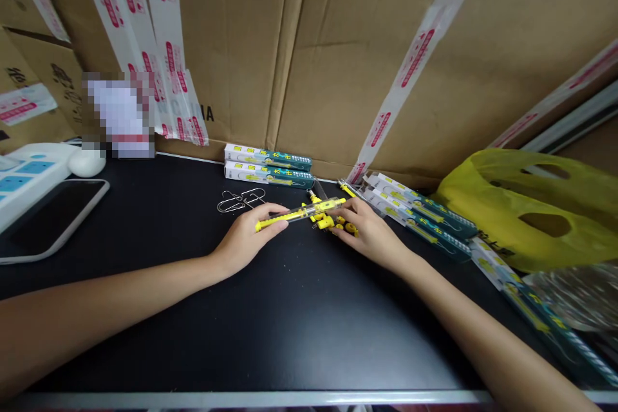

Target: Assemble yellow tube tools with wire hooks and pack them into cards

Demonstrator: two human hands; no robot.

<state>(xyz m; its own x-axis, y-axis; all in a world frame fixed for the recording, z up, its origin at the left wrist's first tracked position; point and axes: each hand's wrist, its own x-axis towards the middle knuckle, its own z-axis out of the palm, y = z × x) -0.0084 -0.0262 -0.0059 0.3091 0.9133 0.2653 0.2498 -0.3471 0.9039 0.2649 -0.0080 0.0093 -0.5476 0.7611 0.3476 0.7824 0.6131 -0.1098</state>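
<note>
Left hand (246, 232) pinching yellow-and-clear tube (298, 213) above black table (270, 315); right hand (374, 232) at tube's other end, fingers slightly parted, grip unclear. Apparent step: two-handed handling near small yellow parts (327, 222); next move calls for steady left hold.

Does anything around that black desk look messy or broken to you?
Nothing looks clearly broken. What stands out is the loose heap of small yellow parts by the right hand: they lie jumbled, while the two boxes at the back sit neatly side by side.
</note>
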